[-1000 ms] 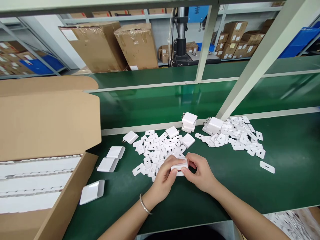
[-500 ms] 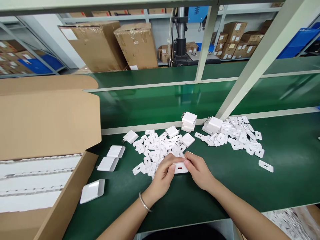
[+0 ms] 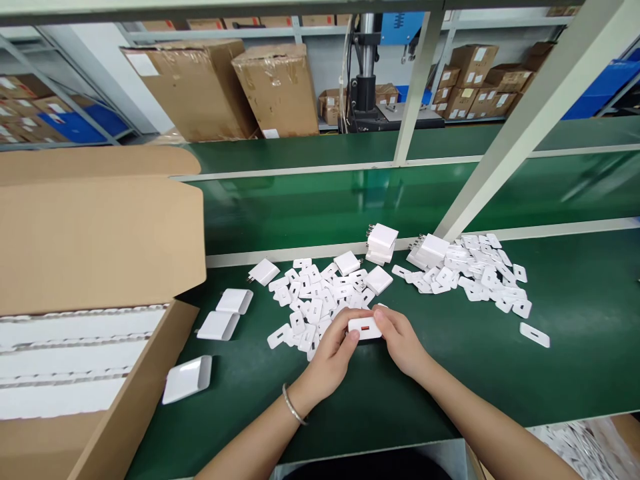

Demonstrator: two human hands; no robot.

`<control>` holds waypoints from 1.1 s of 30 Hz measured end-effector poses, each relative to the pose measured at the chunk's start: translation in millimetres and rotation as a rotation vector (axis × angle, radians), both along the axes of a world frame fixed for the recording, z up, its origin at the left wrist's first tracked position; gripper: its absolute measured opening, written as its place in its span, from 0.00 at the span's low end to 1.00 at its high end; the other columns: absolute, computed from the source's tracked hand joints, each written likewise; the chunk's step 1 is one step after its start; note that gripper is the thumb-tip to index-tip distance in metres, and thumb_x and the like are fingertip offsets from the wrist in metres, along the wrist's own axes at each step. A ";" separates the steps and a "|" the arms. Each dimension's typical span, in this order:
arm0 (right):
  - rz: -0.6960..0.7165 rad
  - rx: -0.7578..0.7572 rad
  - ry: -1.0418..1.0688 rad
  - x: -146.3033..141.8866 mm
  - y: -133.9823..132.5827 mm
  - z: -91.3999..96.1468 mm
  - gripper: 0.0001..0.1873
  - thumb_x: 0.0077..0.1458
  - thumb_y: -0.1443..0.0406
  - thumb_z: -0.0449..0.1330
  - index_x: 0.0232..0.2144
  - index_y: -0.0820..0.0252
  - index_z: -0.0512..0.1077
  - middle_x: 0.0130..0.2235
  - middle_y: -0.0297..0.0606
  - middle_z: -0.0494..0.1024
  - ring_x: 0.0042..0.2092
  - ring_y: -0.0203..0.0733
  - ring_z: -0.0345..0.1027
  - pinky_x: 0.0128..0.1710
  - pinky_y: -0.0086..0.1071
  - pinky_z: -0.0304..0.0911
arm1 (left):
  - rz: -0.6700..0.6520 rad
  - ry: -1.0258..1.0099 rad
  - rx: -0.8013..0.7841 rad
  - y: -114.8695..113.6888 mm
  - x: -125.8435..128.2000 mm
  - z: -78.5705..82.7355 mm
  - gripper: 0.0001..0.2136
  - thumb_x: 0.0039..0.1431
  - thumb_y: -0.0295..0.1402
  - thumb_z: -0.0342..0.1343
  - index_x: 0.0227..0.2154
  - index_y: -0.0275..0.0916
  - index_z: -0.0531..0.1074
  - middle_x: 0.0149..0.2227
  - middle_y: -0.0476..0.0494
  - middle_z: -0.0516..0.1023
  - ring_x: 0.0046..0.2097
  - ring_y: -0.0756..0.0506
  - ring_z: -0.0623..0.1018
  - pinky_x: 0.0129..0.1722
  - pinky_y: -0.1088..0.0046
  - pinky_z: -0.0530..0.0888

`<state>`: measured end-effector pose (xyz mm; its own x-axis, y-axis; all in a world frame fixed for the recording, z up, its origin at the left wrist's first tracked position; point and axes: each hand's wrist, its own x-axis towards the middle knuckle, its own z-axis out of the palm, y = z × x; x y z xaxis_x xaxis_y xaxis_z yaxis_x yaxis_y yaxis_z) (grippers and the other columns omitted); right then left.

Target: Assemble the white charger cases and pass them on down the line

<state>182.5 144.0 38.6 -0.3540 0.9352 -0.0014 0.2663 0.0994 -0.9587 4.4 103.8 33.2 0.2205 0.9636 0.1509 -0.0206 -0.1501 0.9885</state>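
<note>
Between my two hands is a white charger [image 3: 371, 328], its end face with a reddish port turned toward me. My left hand [image 3: 336, 347] grips its left side, thumb at the front corner. The fingers of my right hand [image 3: 401, 339] close on its right end. Just behind lies a heap of small white cover plates [image 3: 320, 293] with slots. Around that heap are white chargers, one at its left [image 3: 263, 272] and one at its right [image 3: 379, 280]. Three white charger shells [image 3: 188, 380] lie left of my hands.
An open cardboard box [image 3: 135, 393] with white rows inside stands at the left. A second pile of cover plates [image 3: 490, 273] and stacked chargers [image 3: 429, 251] lie right, by a slanted white post [image 3: 525, 120]. One loose plate [image 3: 535, 335] is apart. A green belt [image 3: 300, 207] runs behind.
My hands have raised the charger slightly and moved it a little to the right, tilting its port face more toward me. The things on the table have stayed in place.
</note>
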 end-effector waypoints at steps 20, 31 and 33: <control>0.137 0.240 -0.105 4.6 -3.4 10.6 0.29 0.67 0.39 0.53 0.28 0.55 0.59 0.28 0.29 0.62 0.29 0.37 0.54 0.30 0.33 0.50 | 0.061 0.077 0.257 0.9 -5.9 -6.3 0.16 0.75 0.46 0.51 0.54 0.47 0.77 0.39 0.44 0.71 0.38 0.44 0.69 0.37 0.67 0.65; 0.111 0.132 -0.007 4.4 -3.0 7.6 0.31 0.67 0.38 0.52 0.26 0.55 0.59 0.27 0.30 0.61 0.30 0.38 0.54 0.31 0.34 0.52 | -0.008 0.066 0.181 -3.0 -5.8 -0.3 0.18 0.77 0.45 0.46 0.57 0.47 0.76 0.41 0.43 0.71 0.42 0.42 0.69 0.43 0.64 0.67; 0.095 0.155 -0.016 3.1 -3.9 6.4 0.29 0.68 0.40 0.52 0.26 0.55 0.58 0.27 0.29 0.61 0.29 0.38 0.55 0.31 0.34 0.52 | 0.000 0.057 0.178 -3.0 -5.7 1.0 0.18 0.78 0.44 0.45 0.57 0.47 0.76 0.43 0.42 0.72 0.43 0.41 0.70 0.46 0.63 0.68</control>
<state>185.6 140.2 44.9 -0.4417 0.8872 0.1334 0.2640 0.2706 -0.9258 -1.3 100.8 34.2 0.2337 0.9229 0.3060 0.0343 -0.3223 0.9460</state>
